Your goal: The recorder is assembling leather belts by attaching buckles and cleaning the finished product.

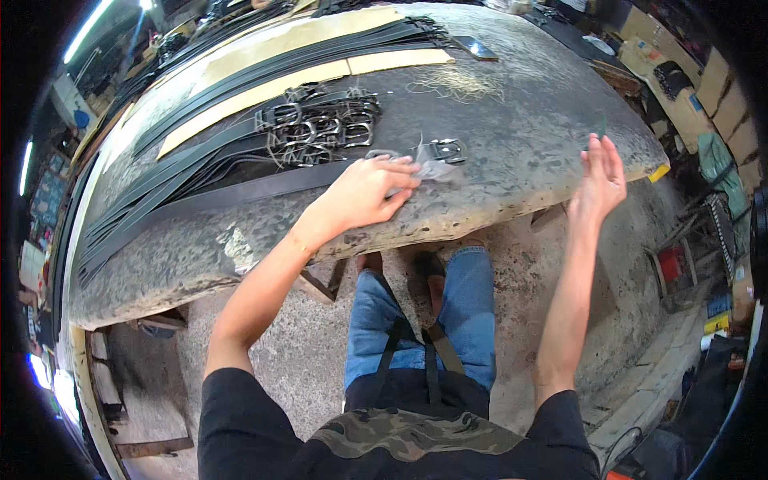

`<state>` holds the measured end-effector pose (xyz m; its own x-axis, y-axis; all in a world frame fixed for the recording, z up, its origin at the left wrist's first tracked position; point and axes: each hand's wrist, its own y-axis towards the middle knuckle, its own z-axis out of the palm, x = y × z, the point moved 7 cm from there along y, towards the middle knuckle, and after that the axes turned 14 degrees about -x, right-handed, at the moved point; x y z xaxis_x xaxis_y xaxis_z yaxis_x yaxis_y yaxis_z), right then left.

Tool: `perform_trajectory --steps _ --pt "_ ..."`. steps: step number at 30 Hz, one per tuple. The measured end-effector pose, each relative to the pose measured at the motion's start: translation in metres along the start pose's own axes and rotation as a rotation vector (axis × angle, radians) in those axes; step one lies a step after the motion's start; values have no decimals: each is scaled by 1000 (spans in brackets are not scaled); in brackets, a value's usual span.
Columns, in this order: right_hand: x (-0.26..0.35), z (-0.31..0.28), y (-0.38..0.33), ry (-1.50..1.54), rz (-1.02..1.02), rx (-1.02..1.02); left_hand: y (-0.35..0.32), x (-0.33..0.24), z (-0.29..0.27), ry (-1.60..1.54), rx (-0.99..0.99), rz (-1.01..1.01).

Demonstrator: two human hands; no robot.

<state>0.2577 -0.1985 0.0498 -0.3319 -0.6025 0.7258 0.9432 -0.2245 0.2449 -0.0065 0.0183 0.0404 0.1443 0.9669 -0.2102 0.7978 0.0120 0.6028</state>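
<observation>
My left hand [364,194] presses a crumpled grey cloth [438,170], perhaps thin plastic, onto the end of a dark belt strap [272,186], its fingers closed on it. Just beyond the fingers lies that strap's metal buckle [448,150]. Raised by the table's right end, my right hand [600,180] has its fingers pinched together. A thin dark sliver shows above those fingertips; what it is I cannot make out. Left of the cloth, a pile of belt buckles [320,128] rests on the table, their dark straps fanning out to the left.
Across the worn table [544,104] lie long dark strips [312,56], pale yellow strips [264,98], a tangle of loose thread [460,82] and a phone-like dark slab [475,48]. Cardboard [672,80] and a green bag [718,164] stand at the right.
</observation>
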Motion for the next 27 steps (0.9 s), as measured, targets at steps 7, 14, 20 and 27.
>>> perform_trajectory --steps 7,14,20,27 --pt "40 -44 37 -515 -504 73 -17 -25 -8 99 -167 -121" --pt "9 -31 12 -853 -731 641 -12 -26 -8 118 -140 -149" --pt "-6 -33 8 -951 -760 696 -11 -25 -8 125 -136 -169" --pt "-4 -54 35 -940 -723 482 -12 -27 -7 126 -141 -161"
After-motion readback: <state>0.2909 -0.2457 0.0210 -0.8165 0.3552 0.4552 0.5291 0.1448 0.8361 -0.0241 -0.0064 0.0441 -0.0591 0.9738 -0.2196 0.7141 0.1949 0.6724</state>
